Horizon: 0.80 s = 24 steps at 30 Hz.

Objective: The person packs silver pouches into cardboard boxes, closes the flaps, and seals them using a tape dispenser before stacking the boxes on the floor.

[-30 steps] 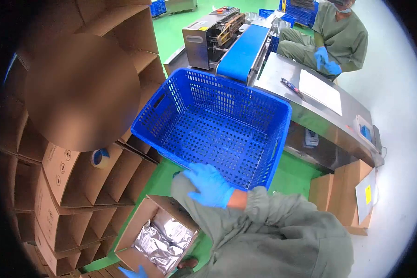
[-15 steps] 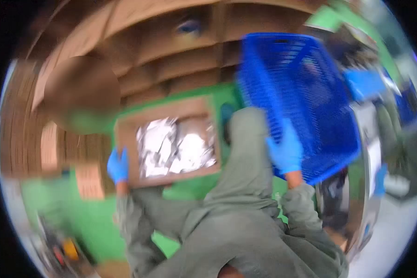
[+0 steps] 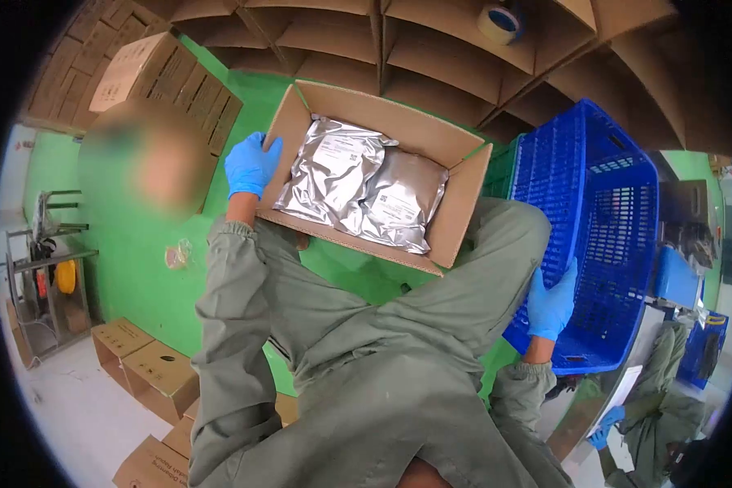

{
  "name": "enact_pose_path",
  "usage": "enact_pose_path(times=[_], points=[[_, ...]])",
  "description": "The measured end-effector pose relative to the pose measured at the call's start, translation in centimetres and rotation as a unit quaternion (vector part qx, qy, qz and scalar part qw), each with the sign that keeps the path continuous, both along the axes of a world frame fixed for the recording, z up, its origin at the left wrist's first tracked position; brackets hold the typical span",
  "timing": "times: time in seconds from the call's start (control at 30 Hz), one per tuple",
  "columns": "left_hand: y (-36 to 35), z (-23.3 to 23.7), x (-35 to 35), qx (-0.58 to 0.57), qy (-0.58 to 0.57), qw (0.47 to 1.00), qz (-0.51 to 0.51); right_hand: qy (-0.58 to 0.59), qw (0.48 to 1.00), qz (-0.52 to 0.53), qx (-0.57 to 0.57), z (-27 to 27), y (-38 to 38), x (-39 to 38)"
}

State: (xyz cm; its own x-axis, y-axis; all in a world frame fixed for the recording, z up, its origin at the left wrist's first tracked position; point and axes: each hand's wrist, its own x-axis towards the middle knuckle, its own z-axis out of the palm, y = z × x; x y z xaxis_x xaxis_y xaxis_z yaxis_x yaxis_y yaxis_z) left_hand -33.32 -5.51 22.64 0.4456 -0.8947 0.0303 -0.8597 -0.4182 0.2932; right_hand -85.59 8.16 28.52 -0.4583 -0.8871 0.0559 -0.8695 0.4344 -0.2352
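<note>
An open cardboard box (image 3: 455, 244) stands tilted in front of my knees, with two silver foil packs (image 3: 333, 167) lying inside. My left hand (image 3: 252, 166), in a blue glove, grips the box's left wall, fingers bent over its edge. On the right, a blue plastic basket (image 3: 581, 236) leans beside my knee. My right hand (image 3: 551, 301), also gloved in blue, holds the near side of that basket, thumb and fingers about its edge.
Cardboard compartments (image 3: 439, 65) span the top, with a tape roll (image 3: 498, 25) on them. Stacked cartons (image 3: 159, 73) stand upper left; more boxes (image 3: 161, 370) lie lower left, near a metal rack (image 3: 49, 281). A co-worker's gloved hand (image 3: 607, 427) shows lower right.
The view has turned and sharpened. The cardboard box appears higher and tilted the other way, the basket lower and farther right. Both hands remain on the same objects.
</note>
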Motion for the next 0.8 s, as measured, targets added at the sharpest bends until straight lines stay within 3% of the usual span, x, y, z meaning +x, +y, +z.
enact_pose_path(times=[0.13,0.27,0.37,0.4,0.43,0.47,0.5,0.57,0.6,0.67,0.7,0.77,0.8], points=[[0.0,-0.2,0.3,0.015,-0.009,1.0,-0.02,0.016,0.999,0.038,-0.025,-1.0,0.2,-1.1],[1.4,0.4,1.6,0.003,-0.012,1.0,-0.005,-0.043,0.998,-0.034,0.041,1.4,-0.8,2.0],[0.5,0.8,0.0,0.003,0.051,0.999,-0.018,-0.003,0.999,0.036,-0.032,-0.6,-0.1,-0.3],[0.6,-0.9,0.5,-0.052,0.091,0.994,-0.024,-0.023,0.999,0.02,-0.019,0.1,-0.2,0.2],[0.6,2.7,-1.8,0.009,0.15,0.989,-0.001,0.02,0.998,0.041,-0.051,-1.0,-0.1,-0.4],[0.8,3.6,-2.8,-0.01,0.206,0.979,-0.002,-0.031,0.999,0.026,-0.033,0.8,-0.2,0.4],[0.4,-0.3,0.0,-0.039,0.064,0.997,-0.03,-0.083,0.996,-0.001,-0.022,2.1,-0.4,0.7],[-0.3,-1.1,1.8,0.004,0.033,0.995,-0.089,-0.072,0.997,-0.007,-0.035,2.2,0.2,0.4],[-0.4,-3.2,3.2,-0.103,0.067,0.982,-0.144,-0.072,0.997,-0.023,-0.015,2.3,0.3,0.4],[-1.1,-2.8,3.8,-0.015,0.028,0.989,-0.141,-0.079,0.995,-0.065,-0.012,2.1,0.6,0.2],[-0.7,-2.1,2.7,-0.047,-0.003,0.991,-0.126,-0.055,0.997,-0.049,0.0,1.7,0.7,0.3],[-1.2,-5.9,5.9,-0.131,-0.13,0.96,-0.21,-0.037,0.998,-0.04,0.007,1.1,0.9,0.2],[-1.7,-5.8,5.7,-0.137,-0.132,0.956,-0.221,-0.028,0.999,-0.03,0.008,0.9,0.9,0.3]])
